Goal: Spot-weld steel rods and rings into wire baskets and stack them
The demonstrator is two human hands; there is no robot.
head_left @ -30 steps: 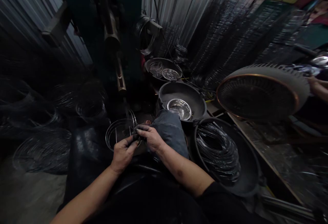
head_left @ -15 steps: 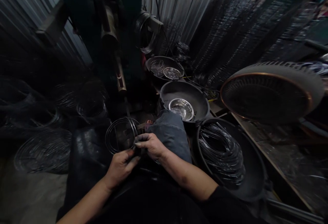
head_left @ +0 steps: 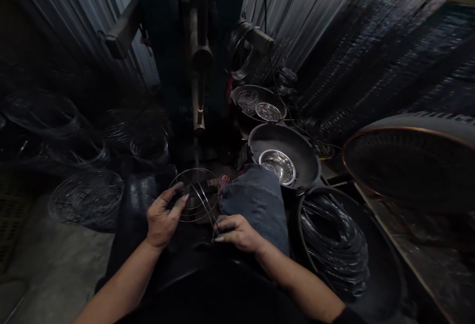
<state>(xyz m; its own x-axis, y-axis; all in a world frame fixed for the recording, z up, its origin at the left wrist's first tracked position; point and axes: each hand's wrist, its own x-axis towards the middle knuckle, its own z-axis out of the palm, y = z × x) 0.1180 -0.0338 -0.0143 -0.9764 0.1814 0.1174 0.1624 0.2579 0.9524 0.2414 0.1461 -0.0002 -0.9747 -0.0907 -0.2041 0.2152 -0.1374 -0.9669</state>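
Observation:
Thin metal wire bent into rings, a wire frame [head_left: 201, 192], hangs over my lap in front of the machine. My right hand [head_left: 234, 231] pinches the near end of its straight wires between thumb and fingers. At the left side of the rings is my left hand [head_left: 166, 215], its thumb and fingertips apart and nothing visible between them. The upright machine [head_left: 200, 59] stands just beyond the frame, with a narrow rod pointing down at its lower end.
On the right, a wire coil [head_left: 336, 245] lies in a large dark pan [head_left: 389, 264]. Farther back, a shiny bowl [head_left: 278, 165] sits in another pan [head_left: 306, 153]. A round fan [head_left: 411, 165] is at the far right. Wire rings [head_left: 87, 198] lie at left.
My hands have moved apart. The left has let go of the wire and shifted left; the right has drawn the wire ends closer to me. The view has turned left, so the surroundings appear farther right.

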